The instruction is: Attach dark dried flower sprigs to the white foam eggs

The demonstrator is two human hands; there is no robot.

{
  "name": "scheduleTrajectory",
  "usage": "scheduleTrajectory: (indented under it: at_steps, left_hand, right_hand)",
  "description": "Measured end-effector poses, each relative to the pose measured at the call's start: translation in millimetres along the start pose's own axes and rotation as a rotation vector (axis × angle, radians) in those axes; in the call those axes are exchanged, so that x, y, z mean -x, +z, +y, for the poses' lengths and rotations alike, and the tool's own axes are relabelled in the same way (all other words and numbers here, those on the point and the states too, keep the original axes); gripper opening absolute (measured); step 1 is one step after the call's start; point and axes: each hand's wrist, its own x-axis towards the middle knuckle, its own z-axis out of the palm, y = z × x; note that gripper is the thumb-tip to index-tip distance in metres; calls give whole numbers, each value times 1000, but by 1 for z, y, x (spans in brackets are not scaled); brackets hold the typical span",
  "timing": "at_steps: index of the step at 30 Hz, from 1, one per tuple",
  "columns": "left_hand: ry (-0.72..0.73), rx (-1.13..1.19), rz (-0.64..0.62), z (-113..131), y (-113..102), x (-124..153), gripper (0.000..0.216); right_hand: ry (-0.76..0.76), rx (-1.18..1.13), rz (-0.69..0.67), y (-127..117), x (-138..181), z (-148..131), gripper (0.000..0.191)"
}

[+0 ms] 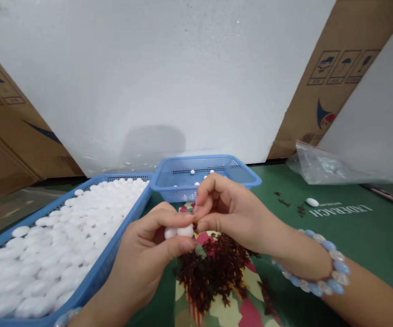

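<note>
My left hand (146, 254) grips a white oval bead (179, 232) between thumb and fingers. My right hand (230, 209), with a blue and clear bead bracelet (322, 268) on its wrist, pinches at the same bead from the right with fingertips closed. Both hands hover over a pile of small dark red pieces (213, 268) lying on a patterned sheet (247, 309). A large blue basket (114, 245) full of white oval beads (63, 245) sits to the left of my left hand.
A smaller blue basket (240, 175) with a few white beads stands behind my hands. One loose white bead (312, 202) and dark red bits lie on the green mat (370, 231). A clear plastic bag (322, 165) lies at right. Cardboard boxes and white foam board stand behind.
</note>
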Motion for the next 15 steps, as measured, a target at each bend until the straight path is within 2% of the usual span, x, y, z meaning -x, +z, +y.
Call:
scheduleTrajectory:
  at_steps: [10, 13, 15]
  left_hand:
    - [-76, -94, 72, -15, -3, -3, 18]
    - [-85, -100, 48, -15, -5, -3, 18]
    - [-98, -62, 33, -10, -5, -3, 18]
  right_hand:
    - [45, 83, 40, -6, -11, 19, 26]
    - [-37, 184, -3, -9, -13, 25, 27]
    - [-145, 280, -74, -10, -11, 26, 23]
